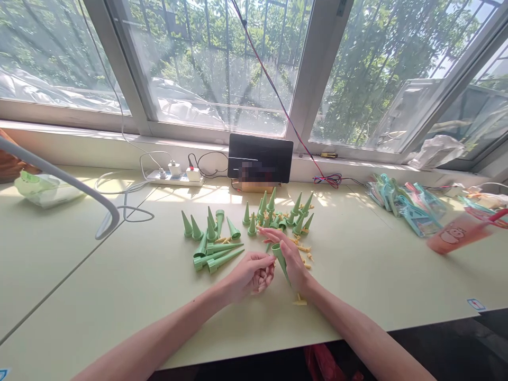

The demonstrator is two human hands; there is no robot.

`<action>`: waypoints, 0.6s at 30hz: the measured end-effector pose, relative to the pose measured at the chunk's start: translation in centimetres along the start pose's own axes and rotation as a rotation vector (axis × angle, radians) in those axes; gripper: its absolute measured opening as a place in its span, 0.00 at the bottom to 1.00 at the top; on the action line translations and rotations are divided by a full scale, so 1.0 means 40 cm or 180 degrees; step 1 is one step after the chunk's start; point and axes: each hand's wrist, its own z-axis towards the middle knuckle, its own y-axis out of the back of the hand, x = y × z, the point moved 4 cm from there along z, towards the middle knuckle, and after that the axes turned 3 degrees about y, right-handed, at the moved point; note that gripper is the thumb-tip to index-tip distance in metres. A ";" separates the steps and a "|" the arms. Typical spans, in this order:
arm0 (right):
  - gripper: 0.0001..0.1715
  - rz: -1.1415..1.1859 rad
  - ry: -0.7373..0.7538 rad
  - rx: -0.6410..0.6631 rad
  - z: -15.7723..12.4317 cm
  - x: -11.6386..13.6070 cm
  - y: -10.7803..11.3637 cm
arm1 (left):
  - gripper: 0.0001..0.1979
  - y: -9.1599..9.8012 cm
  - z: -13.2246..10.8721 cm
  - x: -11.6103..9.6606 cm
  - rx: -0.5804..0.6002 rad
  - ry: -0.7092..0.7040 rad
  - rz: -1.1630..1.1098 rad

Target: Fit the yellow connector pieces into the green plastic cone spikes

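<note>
The right hand grips a green cone around its upper half. The cone is hollow plastic; its open mouth is tilted up to the left and its sharp tip points down towards the person. The left hand sits just beside it with its fingers curled in, fingertips at the cone's mouth; whether anything lies inside them cannot be told. One yellow peg lies on the bench by the right wrist. Beyond the hands, more pegs are scattered to the right, and lying cones are heaped to the left. Farther off, standing cones cluster tips up. Bright packets are piled at the far right. A dark screen and a power strip stand under the window.
</note>
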 end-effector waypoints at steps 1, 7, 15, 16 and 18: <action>0.27 0.0004 0.0061 -0.0027 0.001 0.003 0.000 | 0.19 0.002 0.002 0.003 0.0021 0.0114 -0.0182; 0.26 -0.0134 0.0318 -0.0048 0.002 0.015 0.008 | 0.17 0.016 0.008 0.015 0.0184 0.0471 -0.1037; 0.29 -0.0192 0.0614 0.0129 0.000 0.029 0.002 | 0.16 0.008 0.009 0.014 0.0271 0.0651 -0.1438; 0.29 -0.0212 0.0616 0.0172 -0.001 0.032 0.000 | 0.16 0.007 0.009 0.016 0.0262 0.0663 -0.1410; 0.30 -0.0294 0.0603 0.0254 -0.002 0.035 -0.004 | 0.15 0.009 0.011 0.021 0.0219 0.0645 -0.1306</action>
